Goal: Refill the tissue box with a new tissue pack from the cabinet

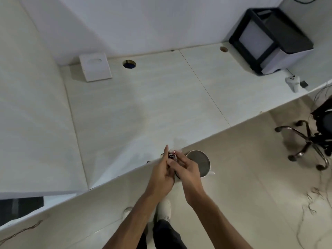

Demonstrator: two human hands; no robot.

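Hands: left hand point(161, 172) and right hand point(188, 168) meet at the near edge of the counter point(143, 105), fingers touching.
Grip: both hands pinch a small crumpled wrapper point(172, 155), clear plastic with red and dark print, held between the fingertips; the left index finger points up past it.
Tissue box: white tissue box point(95, 69) with an oval opening lies flat far beyond the hands, to their upper left, against the back wall in the counter's corner.
Tissue pack: cannot tell whether the box holds one.
Bin: round grey bin point(198, 162) stands on the floor just beside the right hand, partly behind it.
Counter extras: black-framed device point(269, 40) sits far up and right of the hands; a white controller point(293, 82) lies near it.
Floor: office chair point(314, 137) stands well right of the hands; a white shoe point(164, 210) shows below them.
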